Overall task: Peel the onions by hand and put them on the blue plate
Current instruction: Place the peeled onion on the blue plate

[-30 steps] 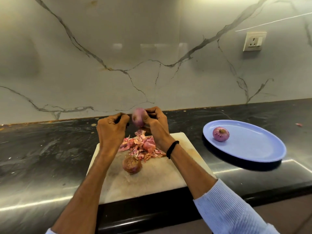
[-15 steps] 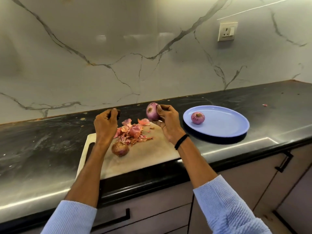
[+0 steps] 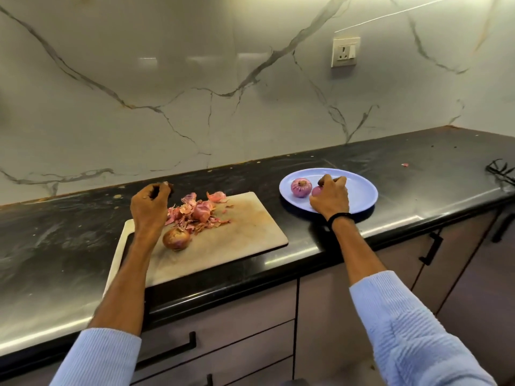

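The right hand point(image 3: 330, 197) is curled down over a peeled onion point(image 3: 315, 191), gripping it from above as it sits on the blue plate point(image 3: 362, 190). A black band point(image 3: 338, 217) circles that wrist. Just left of the held onion, a second onion point(image 3: 301, 187), also peeled, lies on the plate. The left hand point(image 3: 149, 201) hangs over the far left of the board point(image 3: 245, 227), fingers curled, pinching a dark bit point(image 3: 170, 186) I cannot identify. Beside it on the board lie a heap of peels point(image 3: 195, 211) and, nearer the front, an unpeeled onion point(image 3: 176, 238). Board and plate sit on the black worktop point(image 3: 55, 232).
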{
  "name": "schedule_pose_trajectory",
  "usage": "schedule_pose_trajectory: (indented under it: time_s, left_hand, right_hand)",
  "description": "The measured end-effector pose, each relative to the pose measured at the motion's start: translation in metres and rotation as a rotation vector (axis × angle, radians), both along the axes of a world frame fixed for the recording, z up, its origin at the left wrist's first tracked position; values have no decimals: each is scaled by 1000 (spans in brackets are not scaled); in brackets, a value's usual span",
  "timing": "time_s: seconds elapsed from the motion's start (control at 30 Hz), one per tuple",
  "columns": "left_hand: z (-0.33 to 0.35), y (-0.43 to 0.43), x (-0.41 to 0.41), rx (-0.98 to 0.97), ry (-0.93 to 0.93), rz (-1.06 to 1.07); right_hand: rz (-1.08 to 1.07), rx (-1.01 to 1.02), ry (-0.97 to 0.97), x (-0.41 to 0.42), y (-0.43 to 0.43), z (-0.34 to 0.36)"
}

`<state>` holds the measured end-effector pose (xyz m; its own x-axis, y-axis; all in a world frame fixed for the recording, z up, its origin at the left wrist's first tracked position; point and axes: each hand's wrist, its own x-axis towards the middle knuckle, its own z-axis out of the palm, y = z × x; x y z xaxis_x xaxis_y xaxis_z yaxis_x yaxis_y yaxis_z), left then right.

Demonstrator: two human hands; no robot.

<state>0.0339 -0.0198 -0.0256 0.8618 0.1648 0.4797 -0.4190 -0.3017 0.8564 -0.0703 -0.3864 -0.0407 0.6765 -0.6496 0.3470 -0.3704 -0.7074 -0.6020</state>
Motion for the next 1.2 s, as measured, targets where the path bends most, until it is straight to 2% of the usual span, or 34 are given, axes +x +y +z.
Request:
schedule_pose_trajectory:
  time_s: [0.2,0.33,0.4,0.47,0.57,0.67,0.8,1.0,1.07,1.2]
  left_hand:
    - [1,6,-4,-57,9,-25]
    - [2,11,-3,-95,-2,6]
    - [2,12,-1,-108,9,15]
    - [1,13,0,-110,30,21]
    - [2,14,1,-171,57,30]
    - [3,15,0,-320,89,21]
    - [3,15,1,-372,133,-13]
    - [0,16,6,-361,146,-37]
    - [-1,17,9,-362,155,-39]
    - [3,18,7,-393,78,-54]
  right_hand:
    - [-14,-85,104,6,8,6]
    - [13,-158,-116,6,44,18]
    - [164,-181,-178,9,75,23]
    - [410,-167,-167,16,113,25]
    - [811,-89,-46,24,174,26]
    - [1005,-55,101,31,221,23]
    - [1072,-166,314,42,247,20]
    - [1072,-103,337,53,251,16]
    - [1075,-37,301,58,245,13]
    - [989,172,35,65,235,15]
